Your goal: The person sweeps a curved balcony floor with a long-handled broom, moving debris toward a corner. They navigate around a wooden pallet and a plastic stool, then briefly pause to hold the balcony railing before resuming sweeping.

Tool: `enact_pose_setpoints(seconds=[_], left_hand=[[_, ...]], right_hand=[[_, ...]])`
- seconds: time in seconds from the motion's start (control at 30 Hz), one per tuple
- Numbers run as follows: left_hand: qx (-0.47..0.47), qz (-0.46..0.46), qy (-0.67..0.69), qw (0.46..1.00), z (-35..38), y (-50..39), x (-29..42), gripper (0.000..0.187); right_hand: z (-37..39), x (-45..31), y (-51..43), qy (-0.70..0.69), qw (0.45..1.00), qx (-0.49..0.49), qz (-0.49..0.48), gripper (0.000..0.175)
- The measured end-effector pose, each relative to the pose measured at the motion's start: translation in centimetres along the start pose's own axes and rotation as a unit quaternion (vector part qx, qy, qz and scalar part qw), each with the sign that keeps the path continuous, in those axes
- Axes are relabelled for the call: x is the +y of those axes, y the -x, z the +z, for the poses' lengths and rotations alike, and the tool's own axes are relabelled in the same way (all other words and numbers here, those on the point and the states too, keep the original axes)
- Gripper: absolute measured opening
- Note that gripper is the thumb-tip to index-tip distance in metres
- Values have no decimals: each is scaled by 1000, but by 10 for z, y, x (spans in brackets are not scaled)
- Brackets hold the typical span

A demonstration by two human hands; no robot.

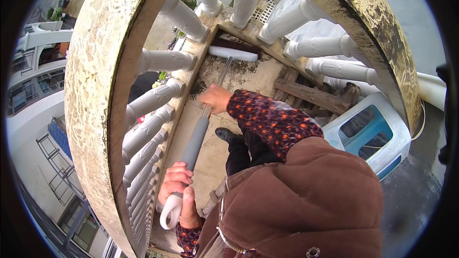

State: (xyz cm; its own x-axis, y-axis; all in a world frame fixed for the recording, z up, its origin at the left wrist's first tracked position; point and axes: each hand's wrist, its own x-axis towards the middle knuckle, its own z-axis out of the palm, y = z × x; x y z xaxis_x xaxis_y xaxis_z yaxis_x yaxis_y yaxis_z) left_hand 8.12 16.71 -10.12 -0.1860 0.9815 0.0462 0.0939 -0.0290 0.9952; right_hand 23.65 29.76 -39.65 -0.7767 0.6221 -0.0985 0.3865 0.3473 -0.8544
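My right hand grips the thin metal pole of a long-handled floor brush. Lower on the handle, my left hand is closed around the grey grip sleeve, by a white hanging loop at its end. The white brush head rests in the far corner of the balcony floor, against a dark, dirty patch; its bristles are hard to make out. Dark stains mark the floor around the head. A dark shoe stands right of the handle.
A curved, weathered balcony handrail on white balusters encloses the corner. Old wooden beams lie along the right side. Beside them sits a white and blue plastic housing with openings. Buildings and ground show far below outside.
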Motion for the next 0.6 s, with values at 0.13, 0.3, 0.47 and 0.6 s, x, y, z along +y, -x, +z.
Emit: enact_pose_setpoints(seconds=[0.13,0.3,0.47,0.6], left_hand=[[124,-39,-29,991,-36,45,22,20],[119,-24,-123,985,-75,90,92,31],[78,21,-49,996,-103,78,111,26],[33,22,55,998,-72,64,30,23]], right_hand=[[111,-48,-31,-8,986,-100,-135,22],[152,-159,-15,-108,972,-104,-182,25],[86,-180,13,-108,984,-56,-129,24],[29,-100,32,78,995,36,-42,31]])
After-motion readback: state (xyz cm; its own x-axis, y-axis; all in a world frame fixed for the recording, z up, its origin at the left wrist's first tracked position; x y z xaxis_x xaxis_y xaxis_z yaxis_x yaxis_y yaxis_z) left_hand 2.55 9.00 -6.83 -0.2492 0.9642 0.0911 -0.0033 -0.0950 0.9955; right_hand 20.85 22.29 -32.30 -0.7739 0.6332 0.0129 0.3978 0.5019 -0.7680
